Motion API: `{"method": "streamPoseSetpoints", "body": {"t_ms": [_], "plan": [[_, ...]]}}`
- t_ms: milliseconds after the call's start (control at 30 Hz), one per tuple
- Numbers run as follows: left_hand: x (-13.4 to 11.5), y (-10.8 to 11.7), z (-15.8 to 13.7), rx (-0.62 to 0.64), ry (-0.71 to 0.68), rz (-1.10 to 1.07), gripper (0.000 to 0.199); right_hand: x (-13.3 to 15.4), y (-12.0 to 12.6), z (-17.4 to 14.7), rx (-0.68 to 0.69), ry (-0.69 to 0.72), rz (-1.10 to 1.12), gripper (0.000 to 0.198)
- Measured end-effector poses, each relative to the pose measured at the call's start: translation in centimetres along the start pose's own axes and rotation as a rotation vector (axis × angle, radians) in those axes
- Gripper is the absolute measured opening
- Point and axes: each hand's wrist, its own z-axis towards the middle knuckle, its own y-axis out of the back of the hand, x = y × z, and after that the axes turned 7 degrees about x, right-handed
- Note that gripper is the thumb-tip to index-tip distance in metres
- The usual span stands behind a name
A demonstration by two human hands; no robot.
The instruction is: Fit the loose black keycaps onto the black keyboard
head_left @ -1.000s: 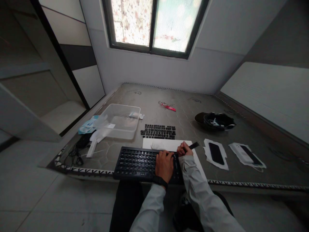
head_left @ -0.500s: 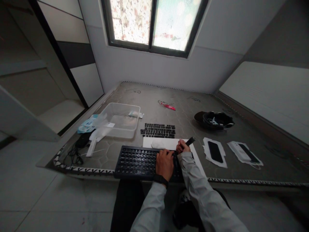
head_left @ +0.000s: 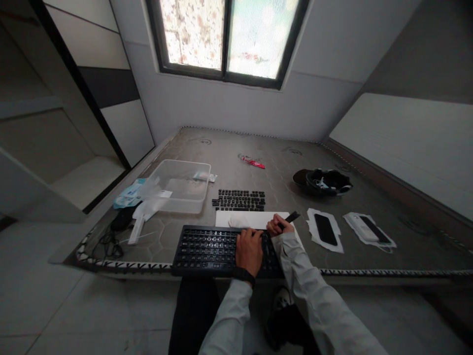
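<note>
A dark keyboard (head_left: 207,249) with its keycaps off lies at the near edge of the padded surface, slightly over my lap. On its right half rests my left hand (head_left: 249,250), palm down, fingers stretched forward. My right hand (head_left: 280,225) is closed around a slim black tool (head_left: 293,216) at the keyboard's far right corner. The tool's flat end sticks out to the right; its other end is hidden, so its kind is unclear. Loose black keycaps (head_left: 242,199) lie in rows beyond a white sheet (head_left: 254,218), which carries a crumpled white tissue (head_left: 238,222).
A clear plastic bin (head_left: 181,204) stands left, beside a blue packet (head_left: 129,193), a white power strip (head_left: 136,229) and black cables (head_left: 111,244). Right are a cap (head_left: 321,182) and two dark phone-like slabs (head_left: 325,230) on white wipes. A red wrapper (head_left: 253,162) lies farther back.
The view has shifted slightly, so the scene sits a little further left. Both hands keep nearly the same places on and beside the keyboard; the black tool's angle has changed slightly.
</note>
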Motion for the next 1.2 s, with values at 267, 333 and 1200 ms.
{"method": "streamPoseSetpoints", "body": {"t_ms": [267,333,1200], "plan": [[0.1,-0.2,0.0,-0.003,-0.017,0.009,0.030,-0.3,-0.8,1.1,0.011,-0.134,-0.150,0.041],[0.2,-0.1,0.0,-0.003,-0.021,0.012,0.031,-0.3,-1.0,1.7,-0.015,-0.197,-0.176,0.040],[0.4,-0.6,0.1,-0.007,-0.017,0.077,0.026,-2.6,-2.8,-0.5,-0.035,0.215,-0.201,0.047]]}}
